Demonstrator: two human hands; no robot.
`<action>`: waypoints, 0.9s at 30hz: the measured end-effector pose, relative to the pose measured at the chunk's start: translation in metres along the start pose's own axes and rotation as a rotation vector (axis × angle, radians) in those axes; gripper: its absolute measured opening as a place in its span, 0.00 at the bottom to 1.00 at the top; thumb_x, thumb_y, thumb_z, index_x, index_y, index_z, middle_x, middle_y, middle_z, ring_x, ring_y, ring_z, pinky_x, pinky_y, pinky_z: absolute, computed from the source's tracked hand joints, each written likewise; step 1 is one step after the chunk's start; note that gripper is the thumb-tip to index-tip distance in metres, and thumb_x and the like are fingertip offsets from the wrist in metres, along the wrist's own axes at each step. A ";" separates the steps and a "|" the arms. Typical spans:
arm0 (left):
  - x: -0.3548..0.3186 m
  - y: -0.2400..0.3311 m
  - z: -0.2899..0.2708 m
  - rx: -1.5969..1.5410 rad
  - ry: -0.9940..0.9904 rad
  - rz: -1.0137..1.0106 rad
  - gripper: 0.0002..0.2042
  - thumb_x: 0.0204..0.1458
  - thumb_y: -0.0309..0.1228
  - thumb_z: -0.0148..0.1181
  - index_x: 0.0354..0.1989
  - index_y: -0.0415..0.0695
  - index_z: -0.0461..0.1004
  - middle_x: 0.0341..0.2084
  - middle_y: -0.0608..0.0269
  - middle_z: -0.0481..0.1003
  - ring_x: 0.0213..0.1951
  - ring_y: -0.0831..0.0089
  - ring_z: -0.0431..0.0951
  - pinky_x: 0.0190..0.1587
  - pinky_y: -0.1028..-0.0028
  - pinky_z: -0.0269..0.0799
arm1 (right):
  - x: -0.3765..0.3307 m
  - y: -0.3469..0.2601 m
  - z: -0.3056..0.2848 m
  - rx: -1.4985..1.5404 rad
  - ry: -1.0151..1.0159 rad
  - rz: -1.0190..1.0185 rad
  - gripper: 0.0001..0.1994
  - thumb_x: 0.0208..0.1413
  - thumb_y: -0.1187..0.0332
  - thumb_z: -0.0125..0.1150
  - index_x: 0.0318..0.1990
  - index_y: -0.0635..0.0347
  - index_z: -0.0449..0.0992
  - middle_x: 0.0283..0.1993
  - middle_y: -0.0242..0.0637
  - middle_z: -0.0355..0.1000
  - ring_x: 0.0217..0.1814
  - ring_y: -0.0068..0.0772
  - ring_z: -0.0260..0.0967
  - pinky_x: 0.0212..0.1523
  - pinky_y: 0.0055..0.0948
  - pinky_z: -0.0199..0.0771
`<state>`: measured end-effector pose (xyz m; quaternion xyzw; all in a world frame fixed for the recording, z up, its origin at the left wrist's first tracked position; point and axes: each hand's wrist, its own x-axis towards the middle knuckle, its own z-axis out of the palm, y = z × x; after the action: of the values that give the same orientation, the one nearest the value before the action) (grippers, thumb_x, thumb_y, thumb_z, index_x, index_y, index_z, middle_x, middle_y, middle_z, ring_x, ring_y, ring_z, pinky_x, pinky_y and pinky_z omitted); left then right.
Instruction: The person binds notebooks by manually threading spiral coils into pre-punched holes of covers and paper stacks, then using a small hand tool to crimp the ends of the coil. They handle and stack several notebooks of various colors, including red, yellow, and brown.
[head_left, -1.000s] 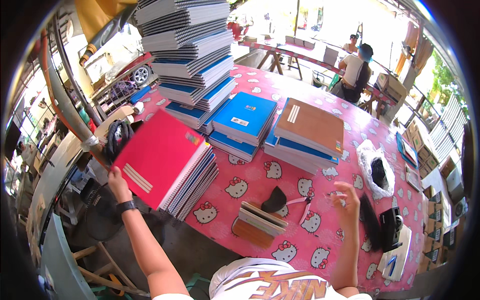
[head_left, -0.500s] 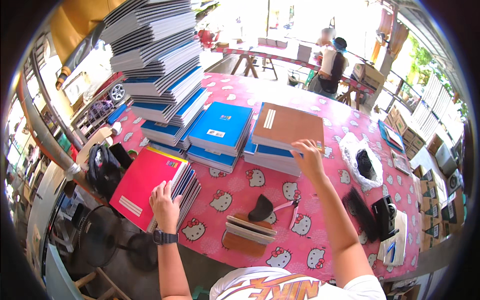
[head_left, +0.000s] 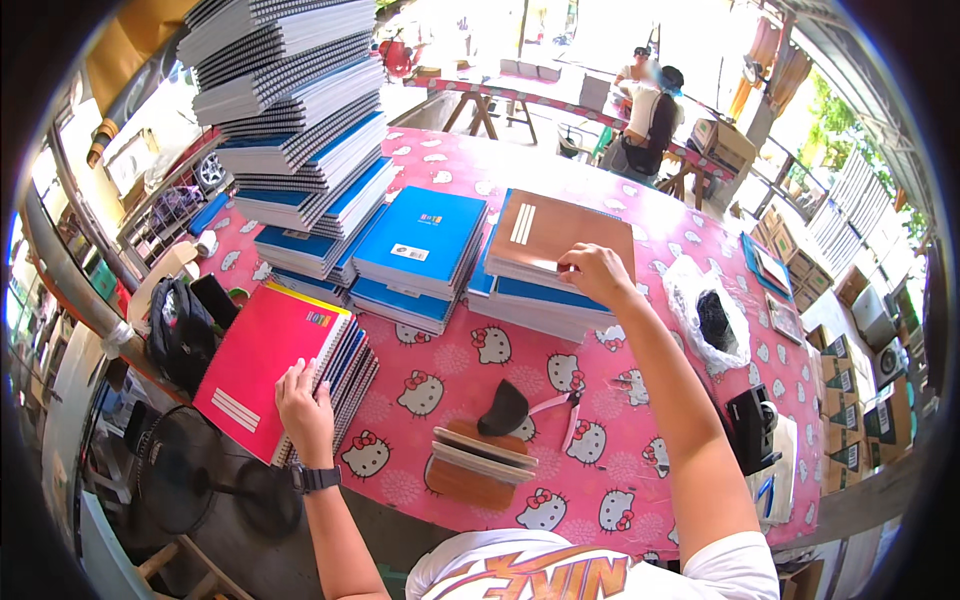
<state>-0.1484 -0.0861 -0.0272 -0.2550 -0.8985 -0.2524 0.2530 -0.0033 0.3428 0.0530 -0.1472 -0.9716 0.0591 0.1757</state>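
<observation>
My left hand (head_left: 306,408) lies with its fingers stretched over the right edge of a red notebook (head_left: 250,370), which tops a stack of spiral notebooks at the table's near left. My right hand (head_left: 600,275) reaches forward to a brown notebook (head_left: 570,228). Thumb and fingers pinch its near edge; how many sheets or covers they hold is hidden. Blue notebooks lie beneath the brown one. Between the two hands, farther back, sits a pile of blue notebooks (head_left: 420,240). A tall, leaning stack of spiral notebooks (head_left: 310,140) rises behind it on the left.
Before me on the pink tablecloth (head_left: 400,480) lie brown boards (head_left: 475,467), a black curved piece (head_left: 503,409) and pink-handled pliers (head_left: 571,420). To the right are a white plastic bag (head_left: 690,300) and a black desk tool (head_left: 752,430). Two people (head_left: 648,125) stand beyond.
My right hand has come in from the brown notebook's right corner to its near edge, its fingers closing there. My left hand stays on the red notebook. The whole view has shifted slightly.
</observation>
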 end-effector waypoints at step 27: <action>-0.058 0.055 -0.024 -1.722 -0.700 -0.815 0.14 0.53 0.24 0.53 0.48 0.36 0.65 0.40 0.55 0.74 0.36 0.74 0.78 0.38 0.75 0.76 | -0.214 -0.185 -0.012 0.419 -0.224 -0.692 0.17 0.49 0.70 0.50 0.47 0.65 0.67 0.40 0.38 0.69 0.43 0.33 0.68 0.43 0.30 0.71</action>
<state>-0.0654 -0.0784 -0.0252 -0.0842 -0.4535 -0.7923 -0.3993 0.1433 0.1018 0.0260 0.2340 -0.9438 0.2087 0.1048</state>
